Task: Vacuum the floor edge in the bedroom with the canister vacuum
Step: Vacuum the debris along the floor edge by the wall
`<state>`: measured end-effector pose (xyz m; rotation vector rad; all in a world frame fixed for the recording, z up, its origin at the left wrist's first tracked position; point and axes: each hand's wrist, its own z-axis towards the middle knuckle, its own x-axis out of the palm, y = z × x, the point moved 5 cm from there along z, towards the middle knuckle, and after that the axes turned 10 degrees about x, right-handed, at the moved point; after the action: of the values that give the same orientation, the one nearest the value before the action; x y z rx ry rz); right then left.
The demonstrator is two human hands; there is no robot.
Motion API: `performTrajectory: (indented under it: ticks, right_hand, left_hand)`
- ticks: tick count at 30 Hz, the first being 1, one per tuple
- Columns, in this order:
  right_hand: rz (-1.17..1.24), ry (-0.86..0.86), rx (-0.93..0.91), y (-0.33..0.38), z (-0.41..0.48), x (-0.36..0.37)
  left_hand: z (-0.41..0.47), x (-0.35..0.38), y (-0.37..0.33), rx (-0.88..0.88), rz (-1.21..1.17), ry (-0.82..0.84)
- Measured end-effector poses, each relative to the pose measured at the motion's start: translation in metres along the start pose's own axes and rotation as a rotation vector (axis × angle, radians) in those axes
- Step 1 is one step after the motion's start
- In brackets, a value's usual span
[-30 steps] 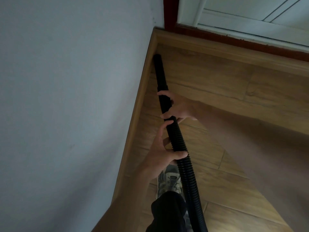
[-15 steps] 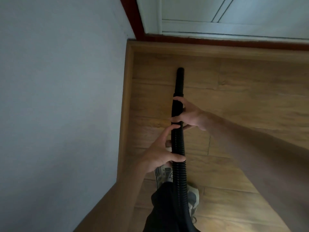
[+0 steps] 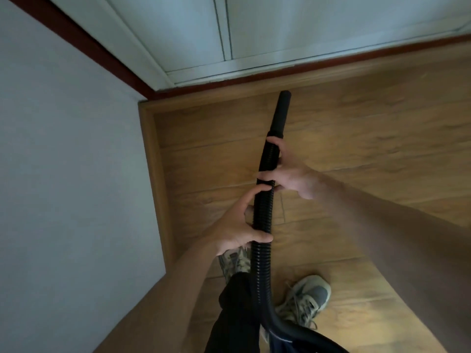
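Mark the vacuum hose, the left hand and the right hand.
vacuum hose [image 3: 263, 212], head view, on the ribbed stretch between the hands.
left hand [image 3: 230, 230], head view, on the middle of the hand.
right hand [image 3: 293, 177], head view, on the middle of the hand.

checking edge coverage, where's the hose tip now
Head view, upper centre: the hose tip points at the skirting below the white door, right of the corner.

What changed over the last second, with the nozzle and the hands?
The nozzle swung right, out of the corner by the left baseboard and along the far baseboard. Nothing was taken or let go: the left hand and right hand still grip the hose, right hand ahead.
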<state>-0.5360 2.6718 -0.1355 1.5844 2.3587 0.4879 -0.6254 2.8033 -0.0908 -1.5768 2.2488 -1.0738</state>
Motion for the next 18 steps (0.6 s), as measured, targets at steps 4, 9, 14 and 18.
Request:
performTrajectory:
  ticks: [4,9,14,18]
  right_hand:
    - [0.08,-0.02,-0.054,-0.007,-0.032,-0.043]
    - [0.201,-0.051,-0.094,-0.028,-0.079,-0.102]
    - [0.302,-0.083,-0.156,-0.052,-0.133,-0.161]
    - [0.389,-0.137,-0.208,-0.075,-0.18,-0.205]
  left_hand:
    - [0.007,0.036,-0.027,0.019,0.073,0.06]
    - [0.012,0.096,-0.061,0.059,0.201,0.157]
    - [0.016,0.156,-0.089,0.026,0.226,0.235]
    - [0.016,0.208,-0.112,0.027,0.282,0.34]
